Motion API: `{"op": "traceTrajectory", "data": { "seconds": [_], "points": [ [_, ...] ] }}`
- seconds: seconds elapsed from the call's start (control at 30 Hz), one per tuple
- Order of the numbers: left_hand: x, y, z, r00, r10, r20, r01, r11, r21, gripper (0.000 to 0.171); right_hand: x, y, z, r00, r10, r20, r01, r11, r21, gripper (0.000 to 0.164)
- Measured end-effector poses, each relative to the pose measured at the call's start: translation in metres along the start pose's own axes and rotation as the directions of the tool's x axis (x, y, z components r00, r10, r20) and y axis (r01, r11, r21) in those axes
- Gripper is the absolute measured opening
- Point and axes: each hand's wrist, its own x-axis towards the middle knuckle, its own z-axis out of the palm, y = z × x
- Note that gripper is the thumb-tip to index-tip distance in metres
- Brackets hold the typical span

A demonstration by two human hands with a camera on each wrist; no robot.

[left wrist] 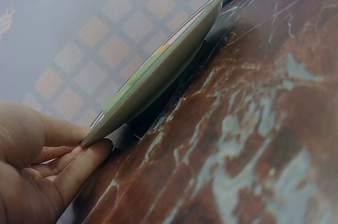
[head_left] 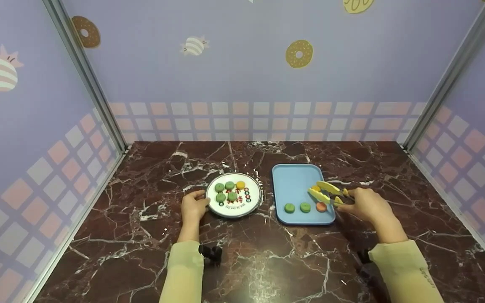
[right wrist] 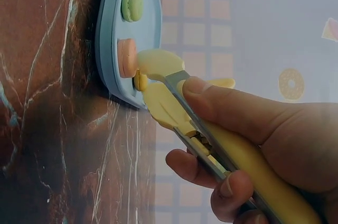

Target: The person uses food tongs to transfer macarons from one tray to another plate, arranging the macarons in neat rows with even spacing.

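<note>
My left hand [head_left: 194,206] pinches the left rim of a round white plate [head_left: 256,195] with a printed pattern. In the left wrist view the thumb is above the rim and the fingers [left wrist: 90,163] are beneath it. Several green macarons [head_left: 232,196] and one yellow macaron [head_left: 240,185] lie on the plate. My right hand [head_left: 366,204] grips yellow tongs [right wrist: 161,105], whose tips are spread around another yellow macaron [right wrist: 140,80] on a blue tray [head_left: 291,181]; contact is unclear. Along the tray's near side are two green macarons [head_left: 305,207] and an orange-pink one [head_left: 321,206].
Plate and tray stand side by side on a dark red marbled tabletop [head_left: 251,261], a narrow gap between them. Patterned purple walls [head_left: 242,75] enclose the back and both sides. Black wrist straps [head_left: 211,252] sit at the sleeves.
</note>
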Motion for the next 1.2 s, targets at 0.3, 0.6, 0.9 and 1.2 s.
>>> {"op": "traceTrajectory", "data": {
  "seconds": [0.3,0.6,0.9,1.2],
  "points": [
    [-0.0002,-0.0004,-0.0001,1.000,-0.001,0.012,0.001,1.000,0.002,0.038,-0.0014,0.0008,-0.0002,1.000,-0.003,-0.002,0.003,1.000,-0.002,0.028],
    [0.0005,-0.0009,0.0006,1.000,0.002,-0.003,-0.002,1.000,0.005,0.039,-0.0016,0.0000,-0.0005,1.000,0.011,0.008,-0.011,1.000,-0.002,0.033],
    [-0.0007,-0.0011,-0.0002,1.000,0.006,-0.002,-0.005,1.000,0.020,0.039,-0.0022,-0.0007,-0.0006,1.000,0.012,0.011,-0.012,1.000,0.004,0.035],
    [-0.0010,-0.0001,-0.0009,1.000,0.004,0.006,-0.004,0.999,0.039,0.039,-0.0032,-0.0037,-0.0033,1.000,-0.010,0.010,0.010,1.000,0.000,0.039]
  ]
}}
